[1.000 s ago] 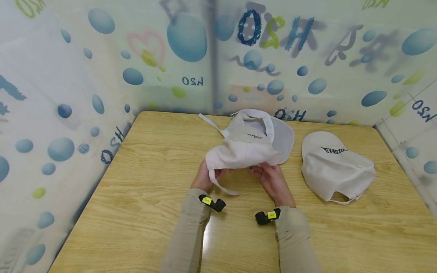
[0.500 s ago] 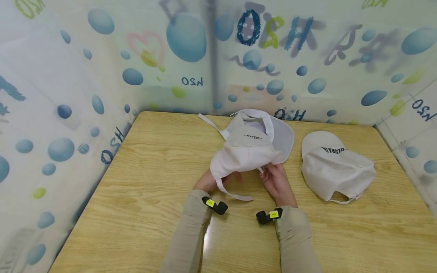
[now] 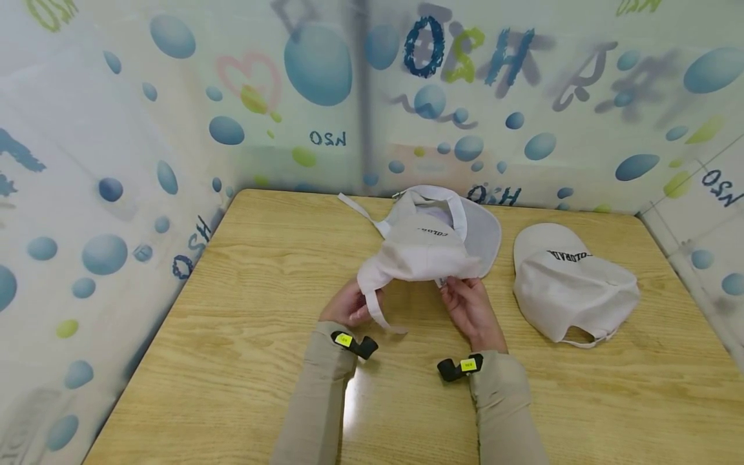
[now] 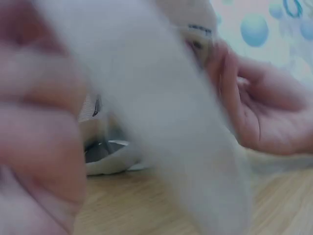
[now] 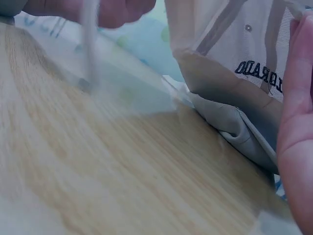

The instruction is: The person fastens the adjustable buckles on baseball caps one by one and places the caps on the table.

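Cap (image 3: 421,259) held by your left hand (image 3: 351,305) and right hand (image 3: 472,310), its strap (image 3: 374,311) seemingly left unfastened; the neighbour (image 3: 572,284) at 3 o'clock looks done.

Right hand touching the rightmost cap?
Apart. Head view shows a strip of table between the right hand and the rightmost cap.

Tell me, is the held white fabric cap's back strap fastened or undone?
Undone: the white fabric strap hangs beside the left hand, its end free.
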Demonstrator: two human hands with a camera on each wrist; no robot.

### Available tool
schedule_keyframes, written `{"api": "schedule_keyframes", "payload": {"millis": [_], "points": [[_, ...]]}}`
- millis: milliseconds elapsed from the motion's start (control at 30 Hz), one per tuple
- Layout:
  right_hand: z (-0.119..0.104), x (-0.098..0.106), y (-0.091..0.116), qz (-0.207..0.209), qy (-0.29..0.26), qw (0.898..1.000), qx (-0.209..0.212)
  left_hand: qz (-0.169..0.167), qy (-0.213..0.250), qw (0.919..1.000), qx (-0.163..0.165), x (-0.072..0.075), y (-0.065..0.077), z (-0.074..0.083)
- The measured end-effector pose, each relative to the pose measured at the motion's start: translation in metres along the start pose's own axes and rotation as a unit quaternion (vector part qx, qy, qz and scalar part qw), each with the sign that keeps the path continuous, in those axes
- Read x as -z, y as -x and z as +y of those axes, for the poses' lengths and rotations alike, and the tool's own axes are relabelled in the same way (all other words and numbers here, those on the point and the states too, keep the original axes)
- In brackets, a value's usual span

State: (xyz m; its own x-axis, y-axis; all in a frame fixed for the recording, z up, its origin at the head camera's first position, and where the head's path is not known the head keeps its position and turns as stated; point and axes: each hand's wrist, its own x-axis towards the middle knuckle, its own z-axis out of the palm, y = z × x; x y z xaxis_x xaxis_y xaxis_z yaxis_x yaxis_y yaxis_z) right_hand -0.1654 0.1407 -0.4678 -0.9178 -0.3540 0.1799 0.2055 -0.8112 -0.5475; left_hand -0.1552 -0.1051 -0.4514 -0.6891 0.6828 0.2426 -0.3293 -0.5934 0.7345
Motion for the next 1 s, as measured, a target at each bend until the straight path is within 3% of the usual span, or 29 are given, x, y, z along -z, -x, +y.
{"api": "schedule_keyframes", "payload": {"millis": [67, 200, 400, 500, 667, 867, 1000], "points": [[0.000, 0.001, 0.000, -0.002, -0.007, 1.000, 0.005, -0.034, 0.026, 0.9989, -0.022, 0.001, 0.000, 0.001], [-0.001, 0.001, -0.001, -0.002, -0.020, 1.000, 0.010, -0.087, 0.019, 0.9945, -0.055, 0.001, -0.001, 0.002], [-0.001, -0.001, 0.000, -0.001, -0.023, 1.000, 0.003, -0.125, 0.007, 0.9896, -0.072, 0.001, -0.005, 0.001], [-0.001, -0.001, 0.001, 0.002, -0.002, 1.000, -0.006, -0.121, -0.001, 0.9909, -0.060, 0.002, -0.007, -0.001], [0.000, -0.003, 0.004, -0.026, 0.045, 0.998, -0.039, -0.083, 0.005, 0.9954, -0.049, 0.003, -0.008, -0.006], [0.002, -0.003, 0.004, -0.094, 0.070, 0.990, -0.081, -0.040, 0.031, 0.9966, -0.065, 0.002, -0.008, -0.008], [0.004, -0.003, 0.001, -0.122, 0.058, 0.988, -0.081, -0.040, 0.050, 0.9936, -0.094, -0.001, -0.009, -0.007]]}}
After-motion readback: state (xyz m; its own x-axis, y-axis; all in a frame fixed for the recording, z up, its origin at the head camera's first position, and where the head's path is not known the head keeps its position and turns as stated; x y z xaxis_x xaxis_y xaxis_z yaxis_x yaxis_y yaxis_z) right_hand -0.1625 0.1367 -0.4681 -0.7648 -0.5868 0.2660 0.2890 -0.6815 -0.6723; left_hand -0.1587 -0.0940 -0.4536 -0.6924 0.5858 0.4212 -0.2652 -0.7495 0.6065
